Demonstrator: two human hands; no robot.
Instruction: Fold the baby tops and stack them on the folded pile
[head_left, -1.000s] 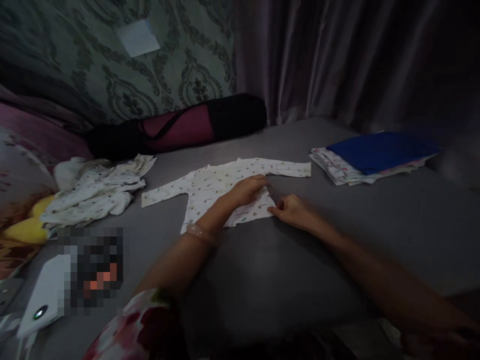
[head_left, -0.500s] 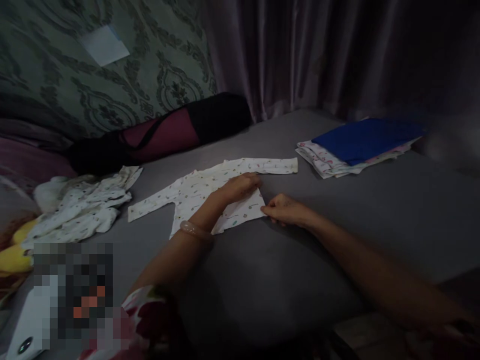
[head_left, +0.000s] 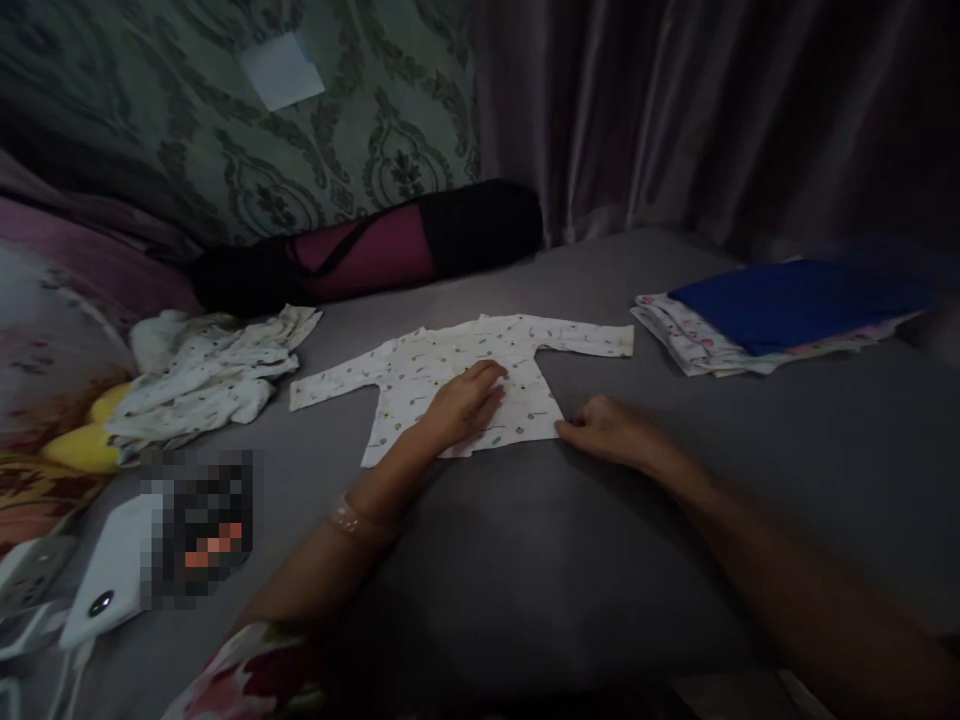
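A small white long-sleeved shirt [head_left: 420, 375] with a tiny print lies spread out on the grey bed sheet [head_left: 480, 560], both sleeves stretched sideways. My left hand [head_left: 465, 405] rests on the middle of the shirt, palm down, its fingers extended over the cloth. At the shirt's lower right corner, my right hand [head_left: 604, 430] pinches the hem between thumb and fingers.
To the right lies a stack of folded clothes [head_left: 686, 340] with a blue piece [head_left: 795, 300] on top. Crumpled white clothing [head_left: 217, 380], a yellow plush item [head_left: 82, 445] and a white device [head_left: 120, 560] are at left. A black and pink bag [head_left: 367, 250] lies by the wall.
The view has turned left, so things appear further right. My left hand has moved away from the right side seam to the shirt's middle. The shirt's right side now lies flatter.
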